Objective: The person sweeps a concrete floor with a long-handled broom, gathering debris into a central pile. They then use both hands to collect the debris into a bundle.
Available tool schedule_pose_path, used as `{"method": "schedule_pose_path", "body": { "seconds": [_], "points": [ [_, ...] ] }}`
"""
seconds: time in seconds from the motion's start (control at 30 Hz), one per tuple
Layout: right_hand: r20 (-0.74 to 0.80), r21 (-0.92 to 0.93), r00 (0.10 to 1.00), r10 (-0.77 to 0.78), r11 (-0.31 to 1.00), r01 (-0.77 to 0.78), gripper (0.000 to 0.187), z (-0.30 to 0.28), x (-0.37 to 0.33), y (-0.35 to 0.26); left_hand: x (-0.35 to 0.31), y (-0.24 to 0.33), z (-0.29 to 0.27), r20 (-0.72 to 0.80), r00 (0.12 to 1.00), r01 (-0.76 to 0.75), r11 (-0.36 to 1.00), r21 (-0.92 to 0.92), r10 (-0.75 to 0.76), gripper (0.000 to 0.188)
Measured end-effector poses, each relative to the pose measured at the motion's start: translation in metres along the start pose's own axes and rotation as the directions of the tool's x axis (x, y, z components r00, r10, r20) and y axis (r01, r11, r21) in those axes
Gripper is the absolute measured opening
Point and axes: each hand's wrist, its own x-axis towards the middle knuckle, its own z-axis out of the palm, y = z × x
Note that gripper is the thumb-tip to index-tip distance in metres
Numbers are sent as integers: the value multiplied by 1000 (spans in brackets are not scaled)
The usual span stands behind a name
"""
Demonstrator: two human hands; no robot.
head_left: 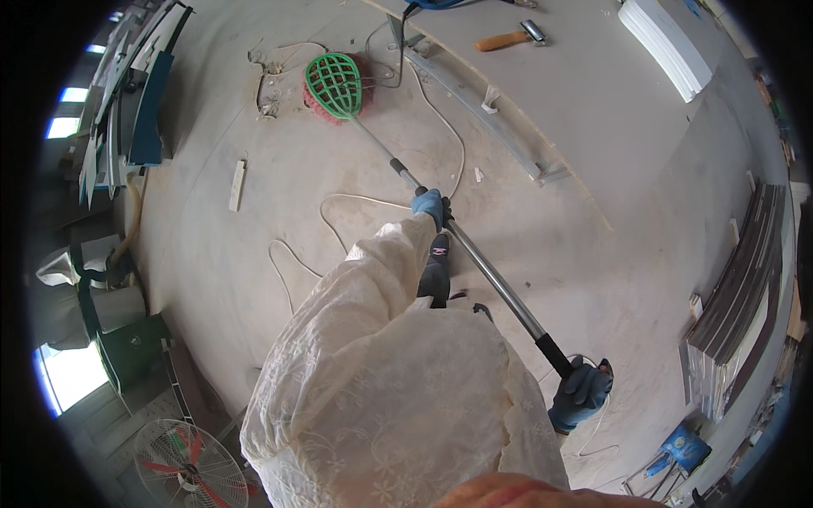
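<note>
A long metal pole runs from lower right to upper left, ending in a mop-like head (pixel 336 78) with a green lattice frame and pinkish-red fibres. That head is over the pale floor among loose cords. Around the middle of the pole wraps my left hand (pixel 429 206) in a blue glove, arm stretched out in a cream patterned sleeve. My right hand (pixel 583 392), also in a blue and dark glove, grips the black end of the pole (pixel 508 295) low at the right. My dark shoe (pixel 438 250) shows below my left hand.
A thin pale cord (pixel 366 196) winds across the floor. A large board-topped table (pixel 567 93) at upper right bears a wooden-handled roller (pixel 512 36) and white sheets (pixel 666 46). Stacked dark panels (pixel 735 296) stand right, a caged fan (pixel 190 466) lower left, leaning panels (pixel 140 102) upper left.
</note>
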Motion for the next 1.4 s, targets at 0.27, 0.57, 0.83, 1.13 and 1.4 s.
{"method": "schedule_pose_path", "body": {
  "seconds": [0.27, 0.57, 0.83, 1.13, 1.4],
  "points": [
    [-267, 264, 883, 387, 910, -319, 7, -75, -125, -9, -64, -84, -83, 142, 988, 53, 996, 72, -62, 10],
    [31, -840, 980, -196, 526, 131, 19, -65, -214, -106, -64, -112, -166, 161, 941, 269, 948, 171, -296, 8],
    [-133, 631, 804, 580, 675, -383, 22, 179, -190, -179, 106, 120, -190, 163, 981, 71, 975, 210, -106, 13],
    [-446, -591, 893, -65, 771, -239, 37, 139, -213, -266, 23, 155, -223, 334, 845, 312, 892, 327, -418, 10],
    [-283, -958, 904, -321, 48, -283, 16, 77, -232, -364, -77, 116, -255, 211, 798, 378, 742, 554, -564, 17]
  ]
}}
